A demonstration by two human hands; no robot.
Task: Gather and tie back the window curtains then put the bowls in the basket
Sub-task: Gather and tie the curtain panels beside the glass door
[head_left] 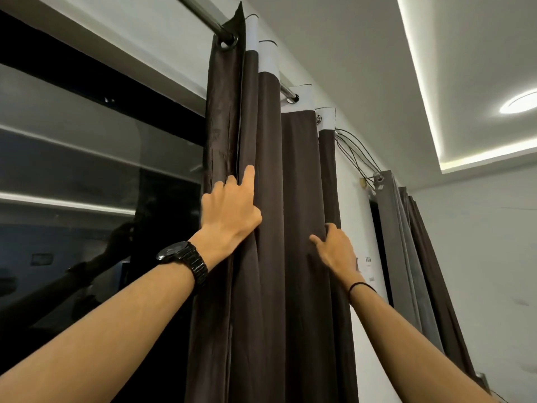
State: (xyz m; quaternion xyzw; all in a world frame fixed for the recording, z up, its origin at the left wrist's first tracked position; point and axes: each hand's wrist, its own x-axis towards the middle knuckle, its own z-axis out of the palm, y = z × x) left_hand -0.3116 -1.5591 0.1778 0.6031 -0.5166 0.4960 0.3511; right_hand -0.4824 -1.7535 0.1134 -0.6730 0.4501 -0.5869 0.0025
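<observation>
Curtain (pixel 270 199) hangs bunched in dark brown folds from the steel rod (pixel 200 13), beside the black window glass (pixel 87 170) and under a lit ceiling cove (pixel 422 82). Your left hand (pixel 229 210) grips its left-edge folds, index finger straight up a pleat. Your right hand (pixel 334 248) curls round the rightmost fold, thumb spread across the front.

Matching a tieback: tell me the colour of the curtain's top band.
White band above dark brown curtain; head view.
</observation>
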